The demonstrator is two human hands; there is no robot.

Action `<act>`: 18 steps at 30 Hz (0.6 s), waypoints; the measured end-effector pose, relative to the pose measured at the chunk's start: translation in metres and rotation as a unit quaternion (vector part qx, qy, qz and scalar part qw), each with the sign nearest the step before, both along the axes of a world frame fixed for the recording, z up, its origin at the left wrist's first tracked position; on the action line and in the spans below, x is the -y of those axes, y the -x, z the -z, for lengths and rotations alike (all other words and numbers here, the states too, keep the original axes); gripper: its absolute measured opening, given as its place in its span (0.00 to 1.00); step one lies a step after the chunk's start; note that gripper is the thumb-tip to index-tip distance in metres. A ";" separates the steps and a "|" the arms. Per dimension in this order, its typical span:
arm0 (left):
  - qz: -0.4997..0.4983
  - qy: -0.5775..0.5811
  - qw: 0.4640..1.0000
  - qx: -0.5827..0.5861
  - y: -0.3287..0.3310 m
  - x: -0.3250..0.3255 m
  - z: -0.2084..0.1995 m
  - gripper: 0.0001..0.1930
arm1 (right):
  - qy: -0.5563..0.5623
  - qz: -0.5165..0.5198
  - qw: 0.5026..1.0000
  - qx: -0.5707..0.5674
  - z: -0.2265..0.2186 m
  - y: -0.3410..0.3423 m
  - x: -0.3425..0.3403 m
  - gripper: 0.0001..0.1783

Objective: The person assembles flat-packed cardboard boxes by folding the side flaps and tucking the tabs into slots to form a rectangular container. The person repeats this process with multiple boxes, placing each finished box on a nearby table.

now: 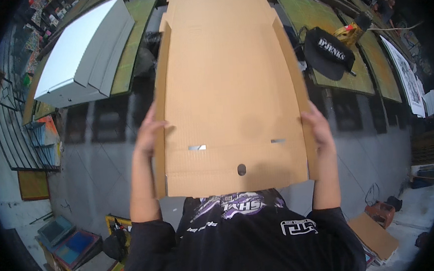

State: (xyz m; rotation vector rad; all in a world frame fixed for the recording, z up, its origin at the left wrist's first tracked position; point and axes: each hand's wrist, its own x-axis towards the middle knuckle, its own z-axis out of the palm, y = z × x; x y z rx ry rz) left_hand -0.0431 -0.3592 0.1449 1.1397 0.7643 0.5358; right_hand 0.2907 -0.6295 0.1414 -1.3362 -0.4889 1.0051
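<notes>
A large brown cardboard box blank fills the middle of the view, its two long side flaps folded up. Two narrow slots and one oval hole pierce its near end, close to my chest. My left hand grips the left side flap, with fingertips showing over its inner face. On the opposite side my right hand holds the right flap the same way. The far end of the cardboard reaches over the worktable. Parts of both hands behind the flaps are hidden.
At the left, a stack of flat white cardboard lies on a green-topped table. A black cap and a yellow tape dispenser rest on the right tabletop. A metal rack stands far left; a brown cardboard piece lies lower right.
</notes>
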 end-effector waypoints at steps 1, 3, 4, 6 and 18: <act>0.020 0.060 0.995 0.079 0.027 -0.017 0.018 0.35 | -0.082 -0.006 0.985 -0.151 0.000 -0.007 0.012 0.32; 0.052 0.141 0.966 0.208 0.053 -0.011 0.027 0.34 | -0.043 0.063 0.979 -0.189 0.018 -0.016 0.040 0.26; 0.026 0.186 0.963 0.195 0.071 -0.006 0.038 0.34 | -0.014 0.088 0.981 -0.175 0.037 -0.023 0.061 0.26; -0.033 0.271 0.948 0.166 0.114 0.016 0.061 0.35 | 0.096 0.127 0.983 -0.090 0.047 -0.020 0.095 0.25; 0.144 -0.705 0.522 -0.458 0.078 0.136 -0.001 0.39 | 0.210 -0.272 0.617 0.708 -0.032 0.098 0.066 0.37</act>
